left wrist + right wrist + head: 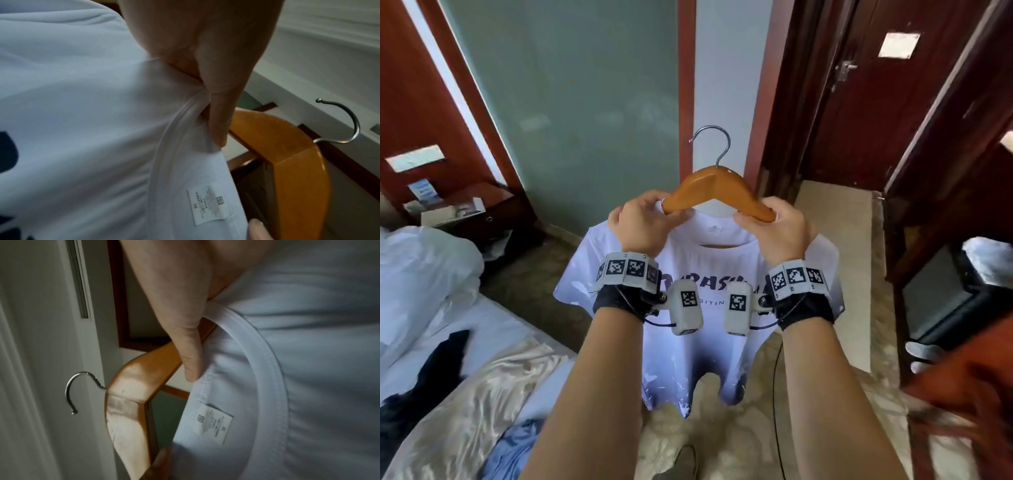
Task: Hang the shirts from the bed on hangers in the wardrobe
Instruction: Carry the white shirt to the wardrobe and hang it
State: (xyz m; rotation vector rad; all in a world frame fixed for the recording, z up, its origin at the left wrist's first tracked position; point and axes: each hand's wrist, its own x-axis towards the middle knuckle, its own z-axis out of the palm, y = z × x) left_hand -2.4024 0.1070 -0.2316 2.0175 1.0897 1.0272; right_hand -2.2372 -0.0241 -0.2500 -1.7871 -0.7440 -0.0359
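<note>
I hold up a wooden hanger (717, 192) with a metal hook (717, 142); a white T-shirt (702, 329) with dark lettering hangs below it. My left hand (642, 222) grips the hanger's left arm together with the shirt's collar (174, 126). My right hand (774, 222) grips the hanger's right arm and the collar (267, 353) there. Both hanger ends sit inside the neck opening, and the middle of the hanger (287, 146) stands bare above it. The wrist views show each thumb pressed on wood and fabric, with the size label (213, 425) inside the neck.
The bed (493, 322) lies at lower left with a beige cloth (482, 394), dark garments (445, 356) and a blue one (517, 448). A nightstand (472, 209) stands behind it. Frosted glass (571, 102) is ahead; dark wooden doors (876, 102) and a frame (945, 154) stand at right.
</note>
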